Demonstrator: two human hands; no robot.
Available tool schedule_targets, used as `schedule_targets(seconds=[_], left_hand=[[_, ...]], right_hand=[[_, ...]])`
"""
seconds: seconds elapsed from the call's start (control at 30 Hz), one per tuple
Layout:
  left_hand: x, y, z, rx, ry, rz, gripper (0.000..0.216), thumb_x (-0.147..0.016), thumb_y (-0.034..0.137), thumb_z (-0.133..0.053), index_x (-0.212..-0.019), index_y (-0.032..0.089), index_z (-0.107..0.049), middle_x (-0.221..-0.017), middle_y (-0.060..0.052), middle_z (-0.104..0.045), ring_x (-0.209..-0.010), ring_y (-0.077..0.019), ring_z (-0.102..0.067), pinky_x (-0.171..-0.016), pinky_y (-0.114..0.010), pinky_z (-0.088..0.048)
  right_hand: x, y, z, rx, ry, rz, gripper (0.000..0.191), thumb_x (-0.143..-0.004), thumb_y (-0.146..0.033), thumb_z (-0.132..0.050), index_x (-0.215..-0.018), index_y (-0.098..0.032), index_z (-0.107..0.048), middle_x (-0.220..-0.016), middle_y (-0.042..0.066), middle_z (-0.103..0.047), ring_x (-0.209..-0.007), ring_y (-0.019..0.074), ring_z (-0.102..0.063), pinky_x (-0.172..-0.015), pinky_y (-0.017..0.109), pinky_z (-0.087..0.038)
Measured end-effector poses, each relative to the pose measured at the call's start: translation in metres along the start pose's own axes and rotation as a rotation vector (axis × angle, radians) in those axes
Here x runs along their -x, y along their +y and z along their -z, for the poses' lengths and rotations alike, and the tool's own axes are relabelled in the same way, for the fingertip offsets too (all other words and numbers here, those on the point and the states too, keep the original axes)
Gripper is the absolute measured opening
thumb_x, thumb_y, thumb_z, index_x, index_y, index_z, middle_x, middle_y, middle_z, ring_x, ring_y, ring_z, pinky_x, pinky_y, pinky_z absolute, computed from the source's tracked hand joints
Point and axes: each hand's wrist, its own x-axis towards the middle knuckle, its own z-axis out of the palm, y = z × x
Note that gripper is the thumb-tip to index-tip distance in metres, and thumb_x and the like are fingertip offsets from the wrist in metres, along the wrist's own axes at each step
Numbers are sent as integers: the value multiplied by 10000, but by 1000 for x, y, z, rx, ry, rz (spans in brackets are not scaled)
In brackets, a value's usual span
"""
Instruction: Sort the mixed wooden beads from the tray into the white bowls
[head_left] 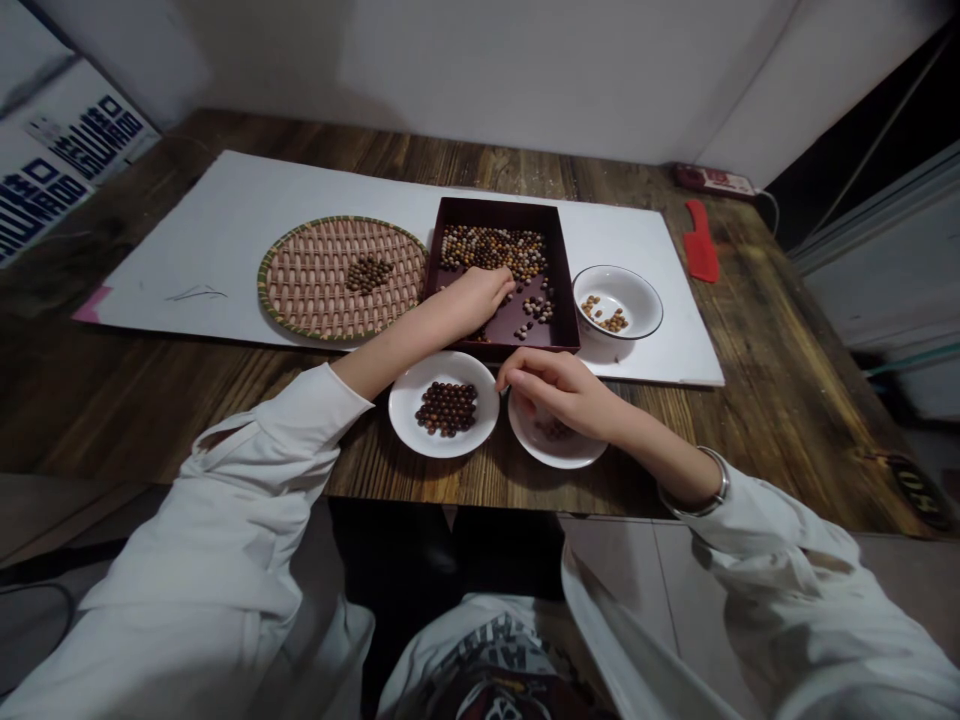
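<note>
Our left hand [476, 300] rests palm-down, fingers together and curved, on mixed brown beads [491, 252] in a dark maroon rectangular tray [562, 290]. Our right hand [551, 390] curls just above a round white dish [574, 460] holding a few dark beads [555, 430]; we cannot tell whether its fingertips pinch anything. Between our hands sits a second round white dish [401, 400], piled with dark brown beads [446, 408].

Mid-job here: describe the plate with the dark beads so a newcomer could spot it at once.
On the wooden table, find the maroon tray of mixed beads. Just in front of it sit two white plates; ours is the left plate, holding a tight heap of dark brown beads, while its neighbour lies half under the right hand with only a few.
</note>
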Motion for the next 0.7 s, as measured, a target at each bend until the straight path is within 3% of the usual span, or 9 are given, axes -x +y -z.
schedule_targets(seconds=[0.13,0.2,0.37,0.5,0.7], left_hand=[[-3,-1,0,67,10,-18,342,-970,162,-368,-1195,140,-624,-1201,-91,-696,-1098,-179,-633,-973,-278,-454],[-4,-4,-1,106,24,-9,379,-953,125,-353,-1239,134,-602,-1207,-87,-691,-1102,-167,-625,-977,-272,-453],[-6,-8,-1,296,-37,37,416,-921,71,-352,-1273,121,-569,-940,-52,-718,-784,-128,-636,-794,-255,-496],[-5,-4,5,557,-101,120,363,-988,132,-328,-1275,166,-548,-803,-17,-673,-510,-77,-515,-604,-238,-459],[-1,1,18,814,-181,159,275,-1029,302,-415,-1188,161,-590,-610,33,-548,-391,-43,-380,-483,-204,-352]], right_hand=[[0,-1,0,1,2,0,297,-1017,-389,-479,-953,-154,-649,-633,-32,-578,-537,91,-501,-551,212,-363],[0,-1,0,-5,0,-1,303,-1017,-394,-476,-954,-153,-648,-632,-31,-577,-537,93,-500,-547,213,-362],[0,-1,0,-16,-3,-11,312,-1014,-411,-479,-955,-154,-647,-618,-35,-568,-512,88,-483,-526,210,-353],[0,0,-1,-17,-5,-7,304,-1016,-400,-477,-952,-155,-644,-615,-39,-561,-500,81,-472,-522,208,-355],[0,0,-1,-8,-2,-4,306,-1016,-402,-476,-954,-154,-644,-622,-38,-563,-496,78,-476,-513,206,-352]])
